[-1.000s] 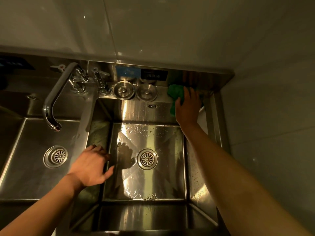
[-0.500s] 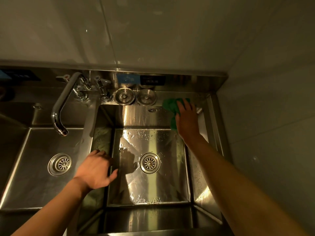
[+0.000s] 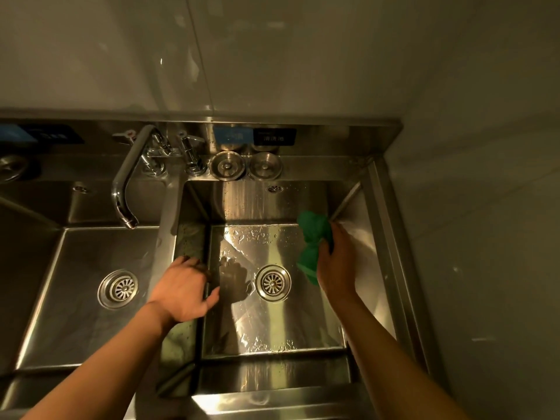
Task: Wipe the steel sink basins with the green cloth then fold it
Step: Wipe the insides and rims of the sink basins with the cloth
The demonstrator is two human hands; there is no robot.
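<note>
The green cloth (image 3: pixel 312 237) is bunched in my right hand (image 3: pixel 338 262), pressed against the right inner wall of the right steel basin (image 3: pixel 272 316). Part of the cloth hangs below my fingers toward the basin floor, which is wet and has a round drain (image 3: pixel 272 283) in its middle. My left hand (image 3: pixel 181 291) rests flat with fingers spread on the steel divider (image 3: pixel 166 213) between the two basins. The left basin (image 3: pixel 60 298) lies beyond it, with its own drain (image 3: pixel 118 288).
A chrome faucet (image 3: pixel 127 183) curves over the left basin from the back ledge. Two round steel plugs (image 3: pixel 245 166) sit on the ledge behind the right basin, under small labels. Walls close in at the back and right.
My right hand has carried the cloth from the back right ledge down onto the right wall inside the basin. My left hand has stayed on the divider.
</note>
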